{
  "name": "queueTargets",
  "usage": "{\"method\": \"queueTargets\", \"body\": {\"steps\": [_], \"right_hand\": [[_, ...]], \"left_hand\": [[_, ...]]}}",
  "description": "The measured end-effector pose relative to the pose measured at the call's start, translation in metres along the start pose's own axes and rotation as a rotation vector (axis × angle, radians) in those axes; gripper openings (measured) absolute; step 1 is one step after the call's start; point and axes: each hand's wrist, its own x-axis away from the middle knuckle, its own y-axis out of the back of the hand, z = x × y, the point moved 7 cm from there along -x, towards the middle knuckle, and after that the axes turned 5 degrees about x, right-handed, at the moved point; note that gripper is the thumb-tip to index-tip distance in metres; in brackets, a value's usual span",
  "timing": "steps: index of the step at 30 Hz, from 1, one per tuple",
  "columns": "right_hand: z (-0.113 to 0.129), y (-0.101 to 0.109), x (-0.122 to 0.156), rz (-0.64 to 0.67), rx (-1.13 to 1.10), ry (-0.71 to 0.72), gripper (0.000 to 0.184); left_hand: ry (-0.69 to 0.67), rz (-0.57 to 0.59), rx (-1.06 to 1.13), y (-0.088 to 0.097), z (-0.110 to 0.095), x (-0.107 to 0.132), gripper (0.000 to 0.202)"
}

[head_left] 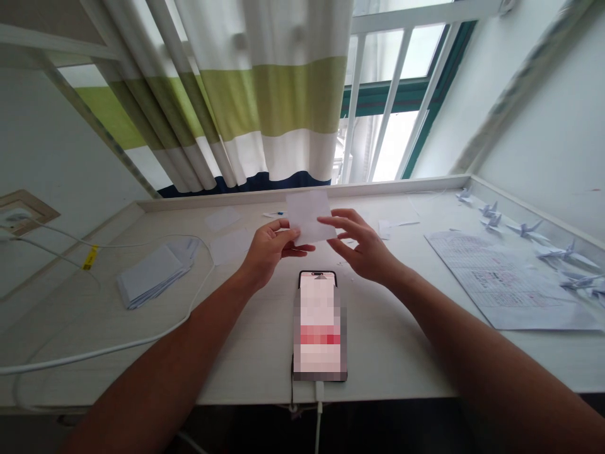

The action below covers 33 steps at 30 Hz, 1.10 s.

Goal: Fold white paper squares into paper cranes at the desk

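Observation:
A small square sheet of white paper [309, 214] is held up above the desk in front of me. My left hand [269, 249] pinches its lower left corner between thumb and fingers. At the sheet's right edge is my right hand [362, 243], fingers spread and slightly bent, the fingertips at or very near the paper; whether they press on it is unclear. Below both hands a phone [320, 315] lies face up on the desk, a white charging cable [319, 397] plugged into its lower end.
A stack of white paper [154, 271] and loose sheets [231, 244] lie on the left, with a white cable [142, 343] crossing there. On the right are a printed sheet [501, 277] and several folded paper cranes [524, 230] along the desk's raised edge. A curtain [283, 94] hangs behind.

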Motion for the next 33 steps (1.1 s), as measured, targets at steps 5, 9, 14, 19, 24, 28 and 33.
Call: {"method": "queueTargets", "body": {"steps": [5,9,14,19,24,28,33], "right_hand": [[-0.002,-0.004,-0.001,0.043,0.012,0.044,0.022],[-0.001,-0.003,-0.002,0.026,-0.012,-0.001,0.018],[0.0,-0.003,-0.003,-0.037,-0.108,-0.038,0.019],[-0.007,-0.002,-0.003,-0.1,-0.227,-0.147,0.024],[-0.007,0.0,-0.001,-0.126,-0.25,-0.169,0.038],[-0.006,0.001,0.0,-0.135,-0.268,-0.154,0.048],[-0.008,0.002,-0.001,-0.167,-0.324,-0.171,0.057]], "left_hand": [[0.01,0.047,-0.037,-0.005,0.002,0.001,0.03],[-0.021,0.078,-0.06,-0.008,0.0,0.002,0.032],[-0.019,0.066,-0.046,-0.007,0.002,0.001,0.042],[-0.005,0.21,-0.079,-0.021,0.009,0.007,0.036],[0.043,0.289,0.047,-0.027,0.01,0.01,0.032],[0.036,0.284,0.082,-0.024,0.004,0.008,0.043],[0.036,0.244,-0.052,-0.022,0.007,0.007,0.041]]}}
